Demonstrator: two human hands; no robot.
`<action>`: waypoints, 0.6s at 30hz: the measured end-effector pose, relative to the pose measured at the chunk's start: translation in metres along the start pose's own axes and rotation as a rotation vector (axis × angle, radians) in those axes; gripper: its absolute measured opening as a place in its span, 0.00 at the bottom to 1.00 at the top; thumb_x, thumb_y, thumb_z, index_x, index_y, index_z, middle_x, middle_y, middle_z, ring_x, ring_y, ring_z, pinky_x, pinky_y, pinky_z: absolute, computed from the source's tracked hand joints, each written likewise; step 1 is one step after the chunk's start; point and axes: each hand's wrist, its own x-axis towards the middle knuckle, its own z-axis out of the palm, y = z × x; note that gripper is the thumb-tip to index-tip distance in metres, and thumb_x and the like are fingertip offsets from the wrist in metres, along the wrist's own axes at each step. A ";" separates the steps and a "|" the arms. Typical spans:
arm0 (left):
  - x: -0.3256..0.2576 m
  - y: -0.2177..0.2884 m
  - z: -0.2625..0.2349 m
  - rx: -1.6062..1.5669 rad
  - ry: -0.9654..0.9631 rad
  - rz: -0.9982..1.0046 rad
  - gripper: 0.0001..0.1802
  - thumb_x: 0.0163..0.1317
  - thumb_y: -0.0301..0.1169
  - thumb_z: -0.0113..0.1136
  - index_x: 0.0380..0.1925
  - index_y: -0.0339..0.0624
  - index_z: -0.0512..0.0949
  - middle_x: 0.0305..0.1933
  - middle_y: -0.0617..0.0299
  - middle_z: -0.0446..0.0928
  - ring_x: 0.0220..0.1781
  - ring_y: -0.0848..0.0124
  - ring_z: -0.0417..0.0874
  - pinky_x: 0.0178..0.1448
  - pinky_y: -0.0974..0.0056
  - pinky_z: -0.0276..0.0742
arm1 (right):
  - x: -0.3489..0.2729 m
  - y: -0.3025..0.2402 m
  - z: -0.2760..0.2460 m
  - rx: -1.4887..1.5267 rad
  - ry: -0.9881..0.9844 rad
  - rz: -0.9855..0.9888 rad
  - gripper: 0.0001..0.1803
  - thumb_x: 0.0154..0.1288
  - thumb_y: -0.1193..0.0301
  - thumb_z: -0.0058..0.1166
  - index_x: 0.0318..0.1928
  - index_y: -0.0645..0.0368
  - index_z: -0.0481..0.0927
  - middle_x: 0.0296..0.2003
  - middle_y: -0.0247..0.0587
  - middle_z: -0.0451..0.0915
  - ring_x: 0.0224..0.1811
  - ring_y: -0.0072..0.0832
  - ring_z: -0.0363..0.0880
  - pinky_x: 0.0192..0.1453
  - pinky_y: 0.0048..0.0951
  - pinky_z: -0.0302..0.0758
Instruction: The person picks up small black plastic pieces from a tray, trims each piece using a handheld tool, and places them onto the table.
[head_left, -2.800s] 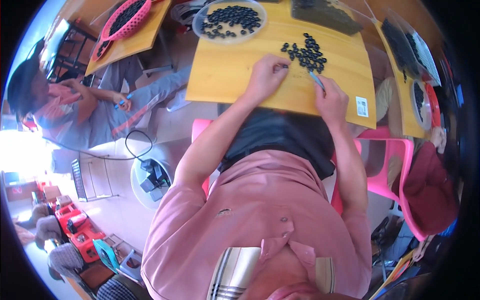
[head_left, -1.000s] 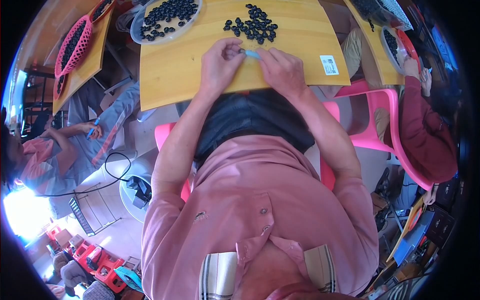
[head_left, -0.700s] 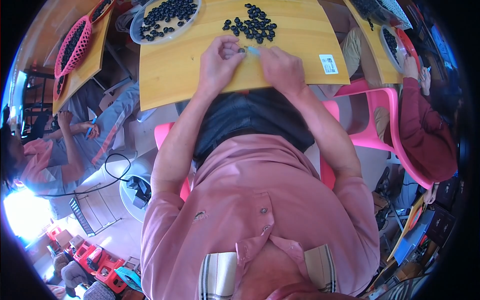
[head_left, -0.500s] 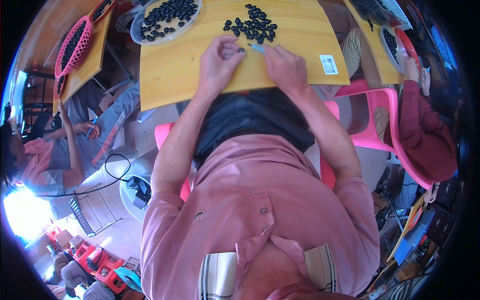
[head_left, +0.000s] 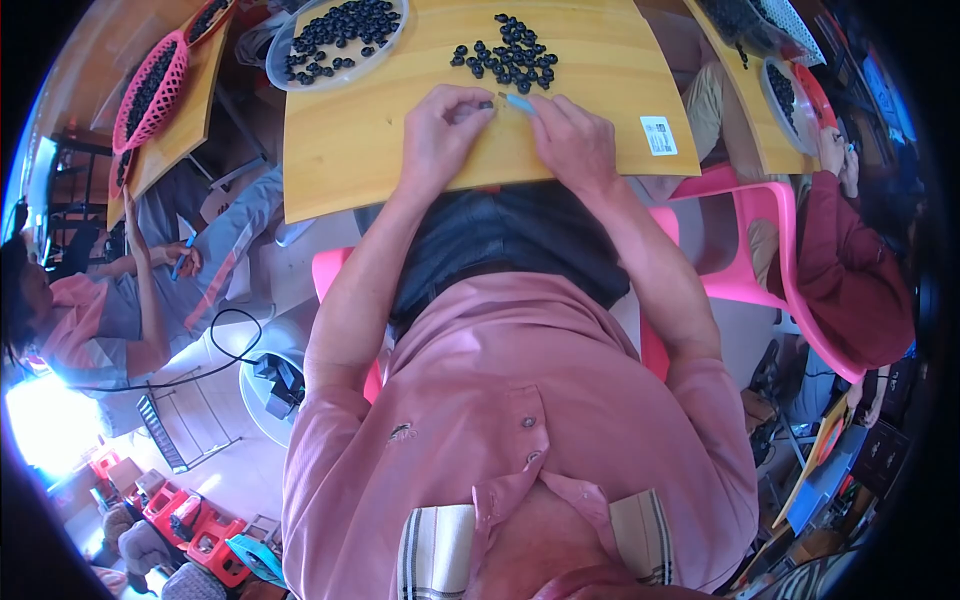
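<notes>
left hand (head_left: 440, 132) pinches a small dark piece (head_left: 487, 105) over the surface (head_left: 350, 140) while the right hand (head_left: 579, 142) grips a blue tool (head_left: 520, 103), the piece probably light, hard and slippery, best held by its sides.

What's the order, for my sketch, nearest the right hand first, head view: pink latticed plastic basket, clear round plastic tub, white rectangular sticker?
1. White sticker, right of the right hand.
2. Clear tub, upper left.
3. Pink basket, far left.
</notes>
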 end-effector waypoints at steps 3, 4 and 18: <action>0.000 -0.001 0.000 -0.014 -0.003 -0.005 0.11 0.63 0.25 0.75 0.46 0.37 0.89 0.41 0.59 0.85 0.40 0.73 0.86 0.49 0.68 0.83 | 0.000 0.000 0.000 0.010 0.000 0.006 0.08 0.70 0.70 0.63 0.47 0.54 0.89 0.30 0.39 0.83 0.29 0.42 0.87 0.30 0.42 0.82; 0.000 -0.002 0.000 -0.009 -0.008 0.011 0.11 0.65 0.24 0.74 0.47 0.36 0.88 0.41 0.63 0.84 0.38 0.78 0.84 0.45 0.72 0.81 | 0.000 0.000 0.000 0.013 0.002 0.006 0.08 0.70 0.70 0.63 0.46 0.55 0.89 0.30 0.39 0.83 0.29 0.43 0.87 0.30 0.42 0.82; 0.001 0.001 0.001 -0.005 0.017 -0.025 0.13 0.64 0.20 0.75 0.47 0.35 0.85 0.39 0.68 0.82 0.39 0.82 0.80 0.46 0.75 0.80 | 0.001 -0.002 -0.004 0.059 0.008 0.022 0.07 0.69 0.71 0.64 0.45 0.56 0.89 0.30 0.40 0.84 0.30 0.43 0.87 0.32 0.41 0.83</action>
